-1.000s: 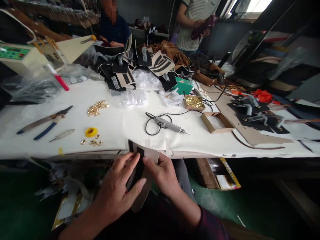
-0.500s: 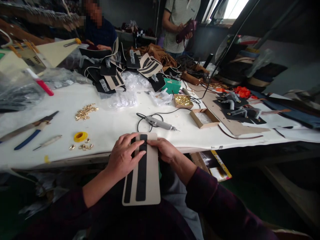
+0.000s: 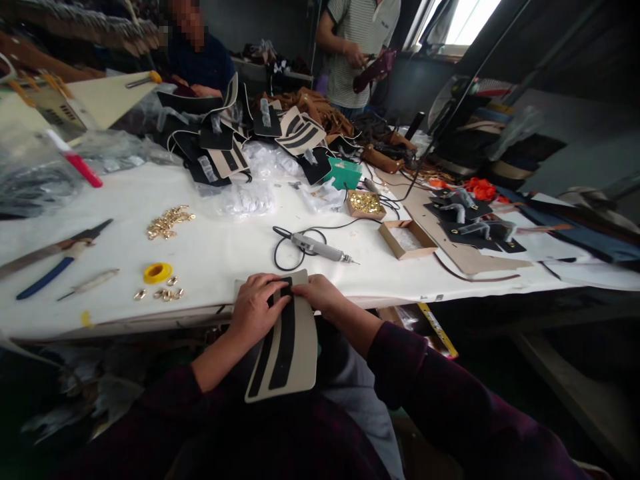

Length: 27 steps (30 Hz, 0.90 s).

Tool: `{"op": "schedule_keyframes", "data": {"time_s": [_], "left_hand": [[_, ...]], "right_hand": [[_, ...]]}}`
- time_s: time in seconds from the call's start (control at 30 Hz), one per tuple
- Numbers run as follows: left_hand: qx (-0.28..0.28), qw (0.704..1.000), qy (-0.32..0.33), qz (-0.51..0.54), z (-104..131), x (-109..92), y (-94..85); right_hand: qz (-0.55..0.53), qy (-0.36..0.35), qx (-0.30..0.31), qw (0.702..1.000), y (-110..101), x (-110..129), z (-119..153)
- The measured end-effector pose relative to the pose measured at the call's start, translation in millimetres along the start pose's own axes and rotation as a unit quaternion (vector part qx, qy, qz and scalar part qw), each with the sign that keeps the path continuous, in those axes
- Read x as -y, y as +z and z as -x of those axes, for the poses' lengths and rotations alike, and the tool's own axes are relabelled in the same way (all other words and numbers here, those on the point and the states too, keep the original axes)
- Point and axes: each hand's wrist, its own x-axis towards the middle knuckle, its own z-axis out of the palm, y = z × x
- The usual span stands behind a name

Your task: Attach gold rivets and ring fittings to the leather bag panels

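A beige panel with rounded corners and two black strips along it is held between my hands at the table's front edge. Its near end hangs over my lap, and it bows slightly. My left hand grips the panel's far left part, fingers lying across the strips. On the far right part, my right hand pinches the panel with the thumb on top; its other fingers are hidden underneath. Just beyond the panel lies a grey pen-shaped power tool with a thin tip and a black cable.
Left on the white table are gold hardware pieces, a yellow tape roll, an awl and shears. Cardboard boxes stand right. Similar panels pile up behind. Two people are across the table.
The panel has bent and tilted, its near end shifting up slightly. Both hands keep hold of its far end. Across the table, a standing person's hands have moved apart on a dark red item.
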Motion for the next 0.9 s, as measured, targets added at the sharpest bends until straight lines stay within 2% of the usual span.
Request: {"op": "schedule_keyframes", "data": {"time_s": [0.2,0.4,0.73,0.8,0.9], "left_hand": [[0.019,0.999,-0.023,-0.025,-2,-3,1.8],[0.019,0.999,-0.037,-0.028,-6,-8,3.2],[0.02,0.999,-0.045,-0.021,-10,-4,5.8],[0.02,0.999,-0.042,-0.021,-10,-3,6.7],[0.016,0.999,-0.037,-0.019,-9,-1,8.5]], "right_hand": [[0.079,-0.02,-0.029,0.996,-4,3,-5],[0.122,-0.036,-0.031,0.991,-13,6,-7],[0.198,-0.013,0.009,0.98,-21,8,-14],[0.247,-0.031,0.007,0.969,-26,9,-14],[0.301,-0.098,-0.026,0.948,-44,10,-16]]}}
